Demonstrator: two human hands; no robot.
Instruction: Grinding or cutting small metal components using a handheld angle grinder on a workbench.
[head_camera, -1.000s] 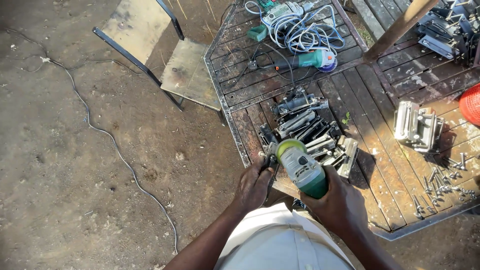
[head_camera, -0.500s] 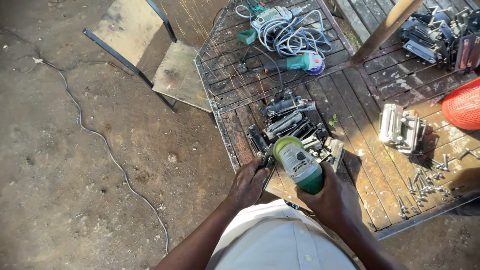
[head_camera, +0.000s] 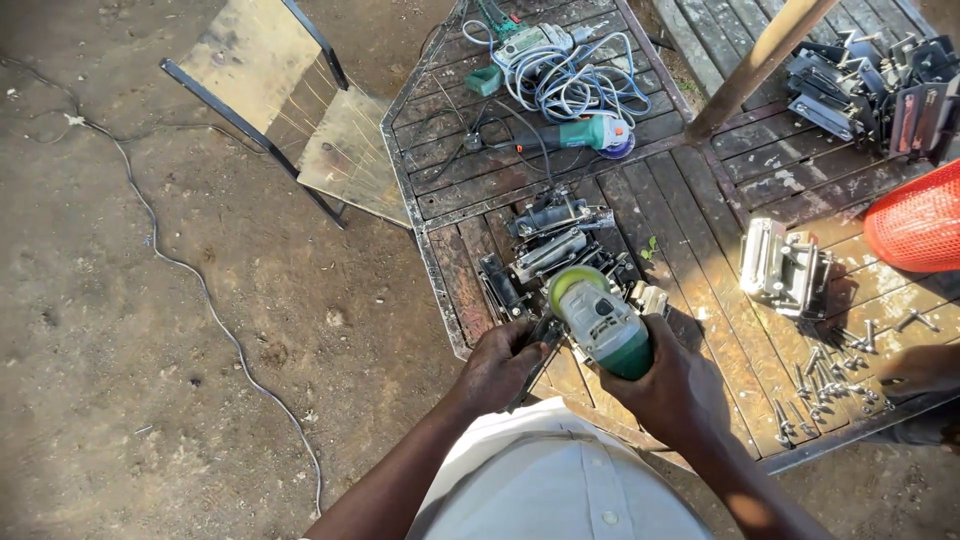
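1. Hands first: the right hand is clenched around the body of a green angle grinder, whose disc end points away from the person, over the near edge of the wooden table.
2. The left hand grips a dark metal piece just beside the grinder's head (what the piece is cannot be told).
3. A heap of dark metal brackets lies on the table right behind the grinder.
4. Farther back rest a second green grinder and coiled cable.
5. A metal-framed chair stands on the dirt, left of the table.
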